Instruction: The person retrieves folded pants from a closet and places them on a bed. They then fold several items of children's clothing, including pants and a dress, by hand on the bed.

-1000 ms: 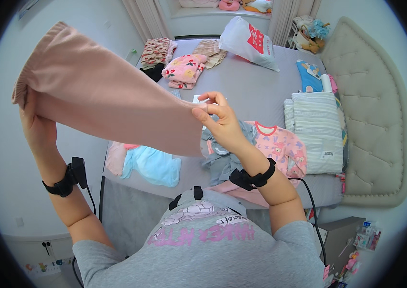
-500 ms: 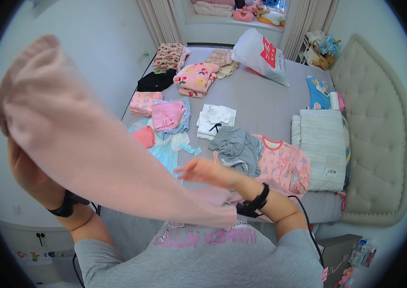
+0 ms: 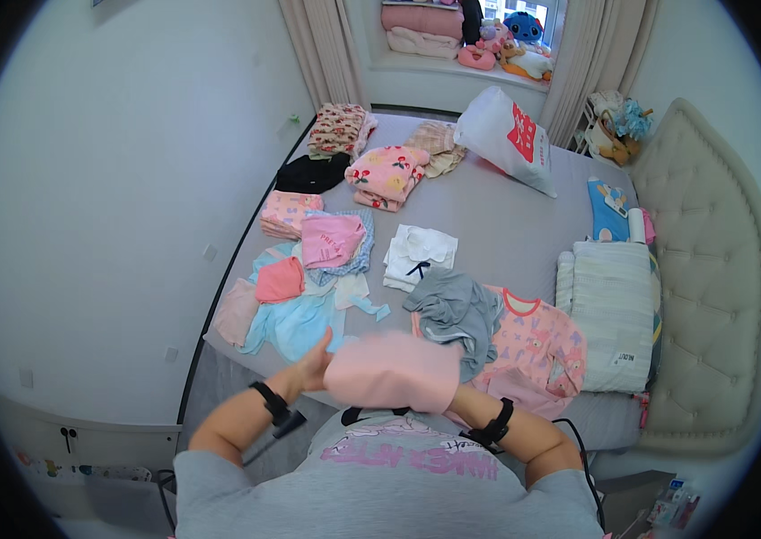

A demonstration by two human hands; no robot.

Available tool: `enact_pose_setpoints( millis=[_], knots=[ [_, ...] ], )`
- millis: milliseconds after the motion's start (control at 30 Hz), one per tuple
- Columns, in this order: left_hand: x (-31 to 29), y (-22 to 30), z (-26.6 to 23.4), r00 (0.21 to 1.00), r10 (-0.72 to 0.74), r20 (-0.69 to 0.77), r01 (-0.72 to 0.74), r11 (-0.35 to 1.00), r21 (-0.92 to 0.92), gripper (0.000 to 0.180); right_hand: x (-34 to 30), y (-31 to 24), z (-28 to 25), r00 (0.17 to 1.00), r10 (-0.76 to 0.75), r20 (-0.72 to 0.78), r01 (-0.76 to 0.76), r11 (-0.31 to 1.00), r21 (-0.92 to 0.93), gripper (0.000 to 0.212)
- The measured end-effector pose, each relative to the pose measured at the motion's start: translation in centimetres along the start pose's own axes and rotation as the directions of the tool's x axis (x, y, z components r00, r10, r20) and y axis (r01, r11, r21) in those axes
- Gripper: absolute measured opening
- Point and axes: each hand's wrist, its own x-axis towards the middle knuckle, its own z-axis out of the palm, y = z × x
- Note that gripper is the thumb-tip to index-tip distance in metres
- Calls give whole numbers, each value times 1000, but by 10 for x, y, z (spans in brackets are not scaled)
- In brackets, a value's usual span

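A folded pale pink garment lies bunched in front of my chest, just over the near edge of the grey bed. My left hand presses flat against its left side, fingers pointing up. My right hand is hidden under the pink cloth; only the right forearm with its black wrist band shows. Right behind the garment lie a crumpled grey top and a pink patterned shirt.
Small piles of pink, blue and white clothes cover the bed's left half. A white bag with a red mark lies at the far end. A folded striped blanket sits by the padded headboard. A white wall runs along the left.
The pink garment was held stretched high to the left; it has come down and been folded into a compact bundle in front of my chest. Both hands moved down with it.
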Motion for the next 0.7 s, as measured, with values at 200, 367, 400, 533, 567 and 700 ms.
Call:
enact_pose_setpoints(
  millis=[200, 367, 400, 533, 567, 700],
  knots=[
    [17, -33, -8, 887, 396, 238, -443, 875, 195, 52, 25, -120, -38, 858, 508, 77, -511, 859, 31, 25],
    [-9, -25, 24, 785, 602, 147, -608, 701, 374, 28, -7, -56, -23, 812, 568, 134, -441, 448, 778, 35],
    [-11, -26, 25, 755, 643, 126, -638, 677, 367, 28, -20, -50, -21, 692, 690, 212, -272, -24, 962, 36],
    [-18, -36, 4, 640, 768, -33, -652, 565, 506, 26, -23, -40, -11, 752, 651, 100, 82, -243, 967, 39],
    [-27, -36, 3, 616, 786, -61, -628, 536, 565, 26, -23, -38, -9, 777, 618, 121, 49, -251, 967, 40],
    [-56, -43, -11, 418, 888, -192, -507, 403, 762, 25, -17, -8, 22, 816, 569, 102, -323, 303, 897, 40]
  ],
)
